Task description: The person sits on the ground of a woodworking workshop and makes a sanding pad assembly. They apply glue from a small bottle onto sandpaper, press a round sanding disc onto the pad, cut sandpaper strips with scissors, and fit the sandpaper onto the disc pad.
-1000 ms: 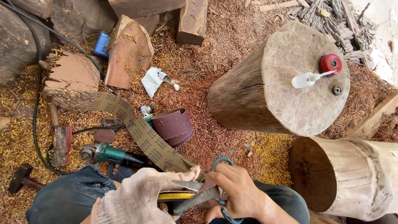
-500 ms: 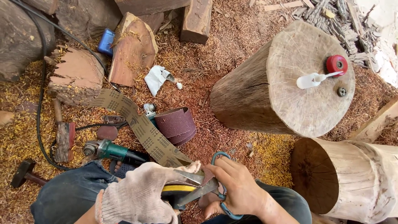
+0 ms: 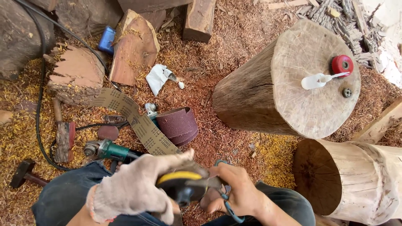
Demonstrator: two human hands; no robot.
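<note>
My left hand [image 3: 134, 190], in a pale knitted glove, grips a round black disc with a yellow rim [image 3: 180, 182] together with the near end of a long brown sandpaper strip [image 3: 134, 119]. My right hand [image 3: 234, 194], bare, holds blue-handled scissors [image 3: 226, 201] whose blades meet the disc. Both hands are low in the head view, above my knees in blue jeans. The strip runs away to the upper left over the sawdust.
A dark red sandpaper roll [image 3: 180, 123] lies just beyond my hands. A green angle grinder [image 3: 106, 150] and a hammer [image 3: 25, 173] lie at the left. A big log stump [image 3: 293, 83] carries a red disc [image 3: 342, 65] and a white tool; another log [image 3: 356, 180] lies at the right.
My gloved left hand has turned the disc over the sandpaper end, and the scissors in my right hand have shifted in under it. The view has drifted slightly.
</note>
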